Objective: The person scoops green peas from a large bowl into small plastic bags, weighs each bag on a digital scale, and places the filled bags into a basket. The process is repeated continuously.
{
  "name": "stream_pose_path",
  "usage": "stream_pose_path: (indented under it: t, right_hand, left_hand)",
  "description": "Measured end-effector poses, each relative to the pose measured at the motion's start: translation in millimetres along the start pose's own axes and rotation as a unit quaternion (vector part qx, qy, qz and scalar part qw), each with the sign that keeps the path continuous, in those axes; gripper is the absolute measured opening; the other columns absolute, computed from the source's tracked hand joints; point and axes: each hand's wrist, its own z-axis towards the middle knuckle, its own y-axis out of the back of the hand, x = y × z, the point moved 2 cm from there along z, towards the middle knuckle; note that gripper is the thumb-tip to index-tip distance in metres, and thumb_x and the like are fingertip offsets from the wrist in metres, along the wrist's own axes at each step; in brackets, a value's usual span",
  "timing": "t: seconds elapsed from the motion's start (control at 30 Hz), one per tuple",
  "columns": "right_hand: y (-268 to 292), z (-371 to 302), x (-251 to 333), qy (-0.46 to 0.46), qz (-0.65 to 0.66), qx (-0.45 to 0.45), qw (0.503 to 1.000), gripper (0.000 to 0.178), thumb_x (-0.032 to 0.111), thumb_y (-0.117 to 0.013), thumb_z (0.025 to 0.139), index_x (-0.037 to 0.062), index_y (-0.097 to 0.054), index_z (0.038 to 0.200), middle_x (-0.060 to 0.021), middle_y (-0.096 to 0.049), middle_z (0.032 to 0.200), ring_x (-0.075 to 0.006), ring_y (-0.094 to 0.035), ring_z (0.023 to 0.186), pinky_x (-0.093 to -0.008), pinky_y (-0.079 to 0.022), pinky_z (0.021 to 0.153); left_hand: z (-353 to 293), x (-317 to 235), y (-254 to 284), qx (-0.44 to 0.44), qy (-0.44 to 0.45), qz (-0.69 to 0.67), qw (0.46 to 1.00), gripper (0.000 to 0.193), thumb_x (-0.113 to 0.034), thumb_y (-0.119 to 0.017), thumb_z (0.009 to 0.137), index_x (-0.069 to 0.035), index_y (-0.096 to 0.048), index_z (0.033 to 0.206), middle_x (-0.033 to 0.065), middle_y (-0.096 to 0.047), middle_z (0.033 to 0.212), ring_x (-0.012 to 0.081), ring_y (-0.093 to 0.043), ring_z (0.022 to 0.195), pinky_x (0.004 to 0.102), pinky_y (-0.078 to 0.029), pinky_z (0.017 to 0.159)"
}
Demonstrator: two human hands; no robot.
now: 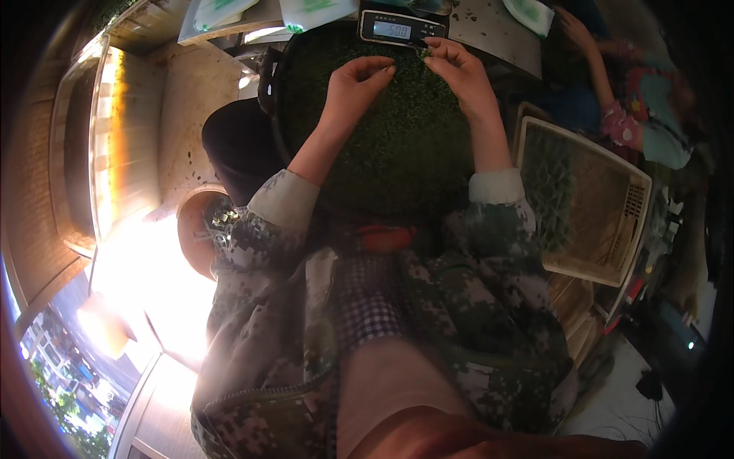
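Note:
A wide dark round tub (279,122) in front of me holds a layer of small green leaf bits (397,145). Over its far part, my left hand (355,88) has thumb and fingertips pressed together; whatever may be between them is too small to name. Just to its right, my right hand (462,76) pinches a small green leaf bit near the tub's far rim. Beyond my fingertips, a digital scale (404,29) with a lit display stands at the table edge, close to my right fingers.
White-and-green bags (317,11) lie on the far table (489,38), with another bag (530,15) farther right. A pale plastic crate (585,199) stands to my right, and a brown round container (200,229) to my left. At far right, a co-worker's arm (600,73) reaches toward the table.

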Motion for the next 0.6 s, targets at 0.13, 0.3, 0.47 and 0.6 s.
stream_pose_path:
  t: [0.13, 0.3, 0.47, 0.6]
  right_hand:
    - [-5.3, -7.4, 0.7, -0.032, 0.035, 0.036, 0.998, 0.018, 0.021, -0.069, 0.079, 0.0034, -0.065, 0.082, -0.0107, -0.057, 0.115, -0.0214, -0.048, 0.119, -0.038, -0.04, 0.092]
    - [-11.9, -11.6, 8.2, -0.031, 0.01, 0.062, 0.998, 0.017, 0.019, -0.067, 0.078, 0.0029, -0.064, 0.082, -0.0104, -0.056, 0.115, -0.0214, -0.048, 0.117, -0.0381, -0.04, 0.092]
    - [-8.4, -18.2, 2.9, -0.036, -0.033, 0.083, 0.995, 0.013, 0.017, -0.065, 0.079, 0.0048, -0.063, 0.082, -0.009, -0.051, 0.121, -0.0228, -0.05, 0.115, -0.0394, -0.043, 0.089]
    - [5.4, -19.8, 4.5, -0.021, -0.192, 0.028, 0.981, 0.013, 0.019, -0.067, 0.078, 0.0071, -0.063, 0.08, -0.0093, -0.047, 0.125, -0.0259, -0.049, 0.115, -0.044, -0.044, 0.089]
  left_hand:
    - [6.3, -10.6, -8.3, -0.01, -0.047, -0.024, 0.999, 0.025, -0.019, -0.069, 0.083, -0.003, -0.066, 0.102, -0.0048, -0.061, 0.077, 0.0014, -0.047, 0.063, 0.0173, -0.036, 0.055]
    - [12.1, -1.4, -9.2, -0.009, -0.014, -0.043, 0.999, 0.021, -0.016, -0.07, 0.082, -0.003, -0.068, 0.097, -0.0033, -0.063, 0.078, 0.0017, -0.05, 0.066, 0.0181, -0.037, 0.057]
    - [8.8, 1.9, 2.7, -0.017, -0.073, 0.105, 0.992, 0.017, -0.015, -0.07, 0.081, -0.001, -0.068, 0.091, -0.0013, -0.064, 0.077, 0.0055, -0.055, 0.068, 0.0205, -0.043, 0.06]
    - [3.2, -2.7, 13.8, -0.045, -0.141, 0.286, 0.947, 0.016, -0.014, -0.07, 0.08, 0.0, -0.068, 0.088, 0.0004, -0.065, 0.076, 0.007, -0.058, 0.07, 0.0229, -0.046, 0.063]
